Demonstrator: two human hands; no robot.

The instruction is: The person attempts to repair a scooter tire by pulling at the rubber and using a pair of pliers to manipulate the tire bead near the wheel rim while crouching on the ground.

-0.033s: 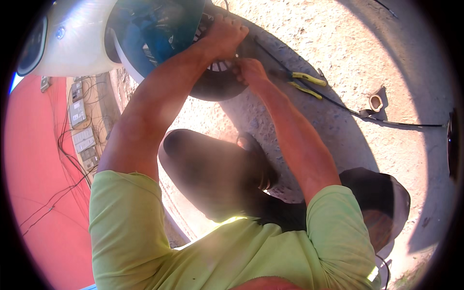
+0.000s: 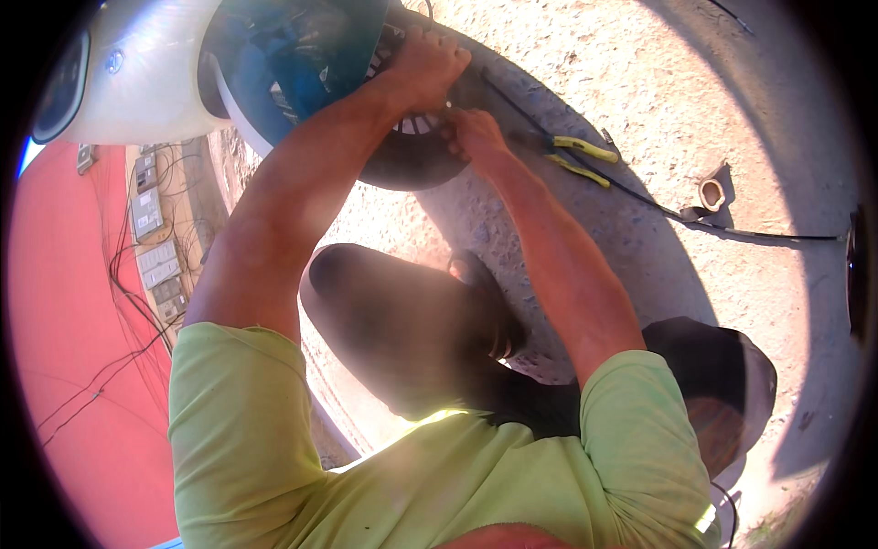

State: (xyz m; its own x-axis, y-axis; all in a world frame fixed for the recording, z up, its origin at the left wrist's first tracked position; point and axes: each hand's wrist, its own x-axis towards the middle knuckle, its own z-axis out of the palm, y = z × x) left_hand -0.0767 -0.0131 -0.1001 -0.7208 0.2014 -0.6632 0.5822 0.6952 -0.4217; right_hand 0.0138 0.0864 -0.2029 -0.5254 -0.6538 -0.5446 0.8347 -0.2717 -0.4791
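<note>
Wheel point(image 2: 402, 168) is seen at the upper middle of the view, ahead of the person, with part of it hidden by the left hand point(image 2: 430, 69) and forearm. Its upper left is bordered by a teal panel point(image 2: 311, 46), beside which a white body point(image 2: 151, 73) is seen. From the right hand point(image 2: 476, 135), the hub is set to the left, just beside the fingertips; from the left hand, most of the visible face is set below. Both hands are brought right up to the wheel, so neither can be called clearly nearer. No long axis is offered by its round outline, and the tilt of its axle cannot be told.

The left fingers are curled, knuckles outward, over the upper right part; whether anything is gripped beneath them cannot be told. The right fingers are bunched together at the right edge, near a small bright spot point(image 2: 448, 106); whether they are closed on anything cannot be told.

A broad black outer band is shown by the wheel, curved around a paler disc point(image 2: 416, 124) cut by dark radial slots. To the right, yellow-handled pliers point(image 2: 590, 149) are seen on the shaded ground point(image 2: 585, 220), nearer the right hand, beside a black cable point(image 2: 777, 237).
</note>
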